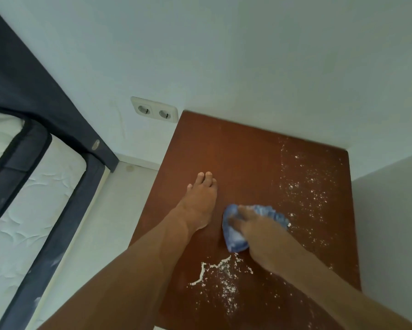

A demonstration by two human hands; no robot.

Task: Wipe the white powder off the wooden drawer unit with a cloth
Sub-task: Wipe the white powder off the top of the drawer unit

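White powder is lying in a long band along the right side of the wooden drawer unit, just right of the blue cloth, with another patch nearer. The right hand is pressing the cloth, fingers curled over it. The left hand is bracing flat, fingers extended.

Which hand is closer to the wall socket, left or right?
Left. The left hand lies flat on the drawer unit, fingers pointing toward the double wall socket. The right hand is nearer the camera and further right, pressing the blue cloth.
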